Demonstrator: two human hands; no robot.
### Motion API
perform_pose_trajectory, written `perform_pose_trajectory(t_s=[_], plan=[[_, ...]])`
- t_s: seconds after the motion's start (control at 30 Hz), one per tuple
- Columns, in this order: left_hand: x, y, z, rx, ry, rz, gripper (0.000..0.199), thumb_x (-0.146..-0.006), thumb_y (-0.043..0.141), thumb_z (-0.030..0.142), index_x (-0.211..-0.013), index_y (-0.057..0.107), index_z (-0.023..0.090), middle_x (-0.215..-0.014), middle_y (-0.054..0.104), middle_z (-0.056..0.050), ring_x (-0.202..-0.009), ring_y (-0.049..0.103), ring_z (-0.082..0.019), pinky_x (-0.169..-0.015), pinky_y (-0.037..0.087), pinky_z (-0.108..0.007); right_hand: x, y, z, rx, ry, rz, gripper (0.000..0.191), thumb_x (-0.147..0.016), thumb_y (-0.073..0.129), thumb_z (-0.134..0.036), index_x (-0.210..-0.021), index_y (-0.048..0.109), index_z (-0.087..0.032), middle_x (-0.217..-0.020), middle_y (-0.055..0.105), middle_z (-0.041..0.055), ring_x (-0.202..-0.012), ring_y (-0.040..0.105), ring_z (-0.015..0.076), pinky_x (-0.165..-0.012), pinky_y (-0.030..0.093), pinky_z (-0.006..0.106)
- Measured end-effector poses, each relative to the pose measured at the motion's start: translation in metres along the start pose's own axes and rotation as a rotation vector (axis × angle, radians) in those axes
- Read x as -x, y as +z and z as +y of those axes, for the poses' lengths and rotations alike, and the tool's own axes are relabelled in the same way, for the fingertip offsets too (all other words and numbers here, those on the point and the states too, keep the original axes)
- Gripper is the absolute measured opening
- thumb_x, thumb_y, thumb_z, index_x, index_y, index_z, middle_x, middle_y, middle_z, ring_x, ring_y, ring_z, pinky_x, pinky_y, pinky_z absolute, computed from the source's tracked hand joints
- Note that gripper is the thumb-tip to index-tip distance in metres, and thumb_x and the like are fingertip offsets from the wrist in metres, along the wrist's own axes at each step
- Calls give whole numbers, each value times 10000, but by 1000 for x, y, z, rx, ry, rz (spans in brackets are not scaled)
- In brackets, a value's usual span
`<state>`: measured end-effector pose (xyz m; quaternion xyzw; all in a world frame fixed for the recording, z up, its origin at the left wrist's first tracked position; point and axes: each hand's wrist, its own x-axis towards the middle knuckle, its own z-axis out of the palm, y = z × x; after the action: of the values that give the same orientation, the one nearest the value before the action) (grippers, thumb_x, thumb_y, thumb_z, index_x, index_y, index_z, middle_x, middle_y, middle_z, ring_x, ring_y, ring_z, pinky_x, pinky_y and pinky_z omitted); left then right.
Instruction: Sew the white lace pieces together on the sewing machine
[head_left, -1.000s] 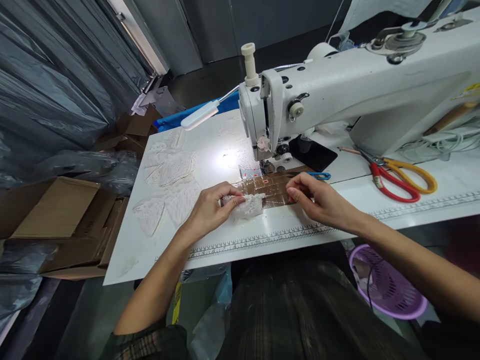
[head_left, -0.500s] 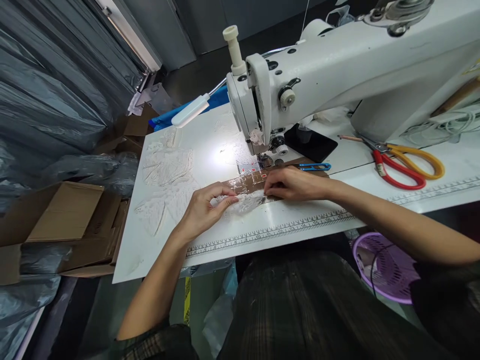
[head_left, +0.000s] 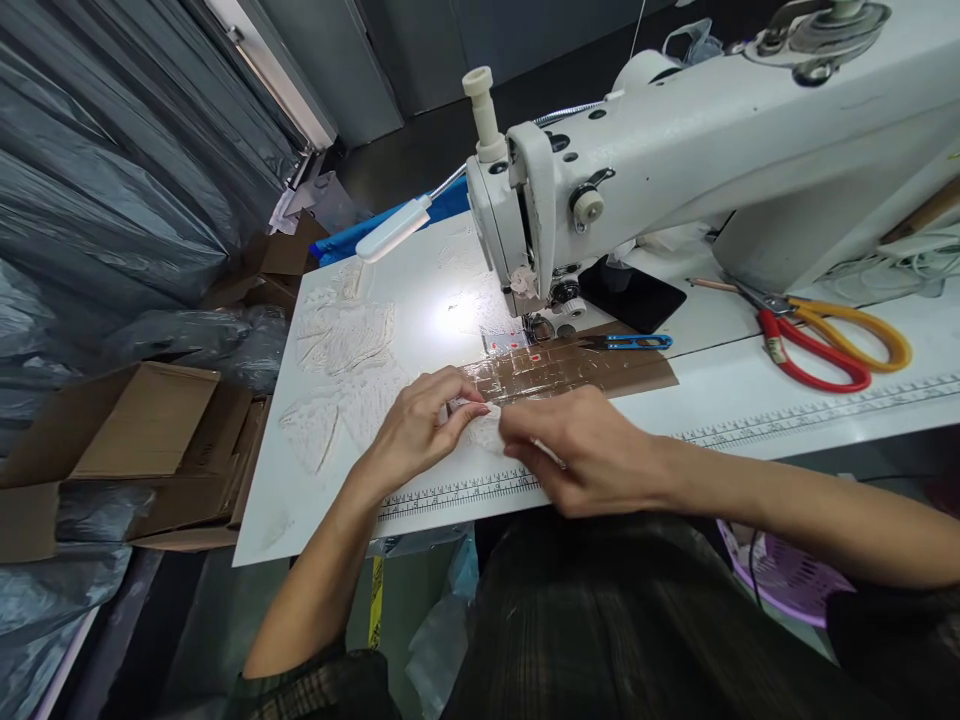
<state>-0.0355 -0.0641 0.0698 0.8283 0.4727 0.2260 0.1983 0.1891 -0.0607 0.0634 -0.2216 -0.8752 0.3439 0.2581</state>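
Lace piece (head_left: 486, 432): in hand, apart from sewing machine (head_left: 622, 165)
Left hand (head_left: 417, 425): pinching its edge
Right hand (head_left: 592, 450): at it; cannot tell if gripping
Lace panels (head_left: 346, 338): lying aside

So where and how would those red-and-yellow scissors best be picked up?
Best by the red loop and yellow loop, with the right hand coming from above and the near side. The scissors lie flat, loops rightward, blades pointing left and away, so fingers should stay clear of the edges.
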Motion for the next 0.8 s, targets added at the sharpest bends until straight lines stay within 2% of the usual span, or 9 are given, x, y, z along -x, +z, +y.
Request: perform_pose_trajectory(t_s=[0.03, 0.13, 0.23, 0.33, 0.47, 0.53, 0.6, 0.7, 0.8], plan=[[3, -2, -1, -8, 6, 29, 122, -936, 589, 278, -861, 625, 189, -847, 680, -28, -780, 637, -145, -710, 488, -272, 2, -3, 4, -114, 82, 44, 58, -861, 537, -167, -861, 595, -172, -809, 643, 41, -611, 487, 125, -542, 330, 252], [8, -5, -6, -12, 2, 78, 101, -916, 632, 284, -869, 628, 195, -847, 691, -17, -768, 649, -138, -704, 493, -265, 9, -12, 24, -371, 251, 169, 157, -896, 601, -298, -805, 614, -171, -999, 649, 76, -701, 548, 125, -585, 410, 248], [9, -6, -8, -28, -22, 98, 109, -918, 629, 291, -862, 637, 197, -845, 704, -11, -764, 659, -137, -717, 503, -267, 16, -18, 44, -296, 298, 221, 171, -883, 636, -335, -825, 643, -174, -1028, 638, 86, -752, 568, 148, -629, 444, 276], [9, -8, -8, -37, -51, 114, 125, -911, 638, 313, -860, 658, 200, -848, 717, -15, -780, 672, -146, -715, 515, -270, 23, -25, 55, -169, 337, 202, 175, -888, 622, -349, -852, 644, -179, -914, 643, 70, -692, 551, 155, -603, 428, 291], [9, -10, -7, -19, -89, 110, 161, -904, 641, 356, -876, 678, 202, -843, 731, -24, -770, 682, -154, -598, 507, -236, 24, -34, 58, -21, 344, 164, 101, -883, 586, -269, -862, 626, -179, -777, 618, 36, -631, 520, 148, -601, 398, 290], [9, -10, -6, -30, -105, 102, 163, -905, 636, 354, -877, 680, 200, -839, 736, -23, -758, 681, -149, -546, 483, -214, 21, -37, 59, 66, 323, 157, 87, -874, 583, -240, -898, 631, -171, -754, 612, 34, -634, 522, 152, -622, 396, 293], [9, -10, -5, -42, -106, 87, 156, -907, 630, 346, -880, 682, 201, -836, 739, -18, -746, 678, -141, -513, 458, -198, 16, -37, 61, 100, 295, 150, 163, -876, 581, -228, -1005, 648, -154, -779, 623, 43, -652, 531, 155, -635, 397, 293], [8, -9, -6, -45, -97, 76, 153, -907, 630, 346, -889, 684, 204, -842, 742, -18, -749, 681, -142, -508, 451, -197, 6, -29, 64, -39, 282, 39, 314, -900, 586, -278, -1178, 642, -144, -809, 639, 36, -623, 516, 133, -585, 379, 269], [8, -8, -7, -43, -95, 93, 167, -903, 635, 358, -891, 683, 198, -849, 742, -25, -762, 687, -150, -534, 467, -208, -2, -15, 67, -245, 359, -95, 379, -876, 658, -445, -1114, 683, -151, -722, 612, 1, -573, 473, 110, -520, 327, 245]])
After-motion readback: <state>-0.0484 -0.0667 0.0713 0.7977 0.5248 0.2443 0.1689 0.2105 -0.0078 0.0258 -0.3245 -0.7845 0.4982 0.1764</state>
